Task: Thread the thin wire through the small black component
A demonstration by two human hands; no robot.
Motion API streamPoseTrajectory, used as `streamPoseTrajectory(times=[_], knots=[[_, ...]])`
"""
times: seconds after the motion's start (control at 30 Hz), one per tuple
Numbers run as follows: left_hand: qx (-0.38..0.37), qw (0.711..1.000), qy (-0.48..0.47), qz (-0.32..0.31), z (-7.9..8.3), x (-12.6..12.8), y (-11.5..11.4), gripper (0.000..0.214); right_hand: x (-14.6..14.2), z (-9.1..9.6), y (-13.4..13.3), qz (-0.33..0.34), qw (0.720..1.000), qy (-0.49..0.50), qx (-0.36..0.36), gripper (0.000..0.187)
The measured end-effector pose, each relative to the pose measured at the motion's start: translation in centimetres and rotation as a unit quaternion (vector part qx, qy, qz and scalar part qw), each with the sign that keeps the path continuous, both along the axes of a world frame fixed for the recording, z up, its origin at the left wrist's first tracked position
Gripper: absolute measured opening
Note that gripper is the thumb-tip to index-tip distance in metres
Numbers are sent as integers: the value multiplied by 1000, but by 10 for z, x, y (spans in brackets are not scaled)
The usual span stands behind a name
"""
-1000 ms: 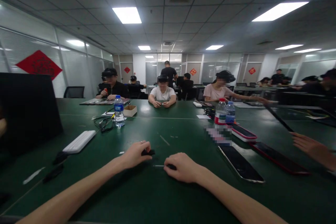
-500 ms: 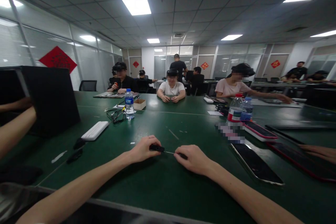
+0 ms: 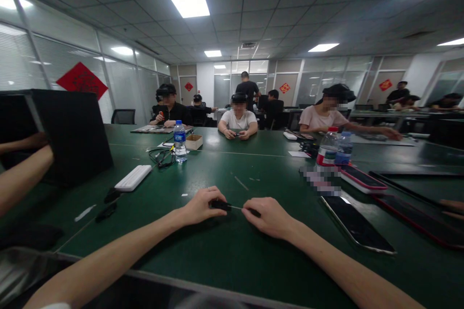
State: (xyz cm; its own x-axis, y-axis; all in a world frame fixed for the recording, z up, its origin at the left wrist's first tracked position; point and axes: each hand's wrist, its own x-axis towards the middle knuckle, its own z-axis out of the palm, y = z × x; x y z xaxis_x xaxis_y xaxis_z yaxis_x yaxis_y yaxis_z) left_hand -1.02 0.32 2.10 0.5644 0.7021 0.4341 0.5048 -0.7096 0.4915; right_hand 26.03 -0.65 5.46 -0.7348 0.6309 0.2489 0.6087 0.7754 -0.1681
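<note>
Just above the green table (image 3: pixel 232 246), my left hand (image 3: pixel 198 206) is closed around a small black object (image 3: pixel 220 205), its exact kind too dark to make out. Facing it, my right hand (image 3: pixel 270 217) pinches a thin screwdriver (image 3: pixel 236 207). Its metal shaft points left, and its tip meets the right end of the black object. Part of the dark handle shows under my right fingers; the rest is hidden by the hand.
A smartphone (image 3: pixel 357 224) lies right of my right forearm. Behind it stand water bottles (image 3: pixel 327 147). On the left are a white power strip-like bar (image 3: pixel 133 178), cables (image 3: pixel 162 156), a bottle (image 3: pixel 180 142) and a black box (image 3: pixel 70 135) with a person's arm reaching in.
The whole view has shifted slightly. My hands keep their grips, and a little less of the shaft shows between them. At the far right, another person's hand has drawn back rightwards.
</note>
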Motion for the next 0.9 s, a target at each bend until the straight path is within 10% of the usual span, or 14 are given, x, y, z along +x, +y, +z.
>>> streamPoseTrajectory(times=[0.9], knots=[[10, 998, -7, 62, -12, 8, -1, 23, -1, 9, -9, -35, 989, -113, 88, 34]])
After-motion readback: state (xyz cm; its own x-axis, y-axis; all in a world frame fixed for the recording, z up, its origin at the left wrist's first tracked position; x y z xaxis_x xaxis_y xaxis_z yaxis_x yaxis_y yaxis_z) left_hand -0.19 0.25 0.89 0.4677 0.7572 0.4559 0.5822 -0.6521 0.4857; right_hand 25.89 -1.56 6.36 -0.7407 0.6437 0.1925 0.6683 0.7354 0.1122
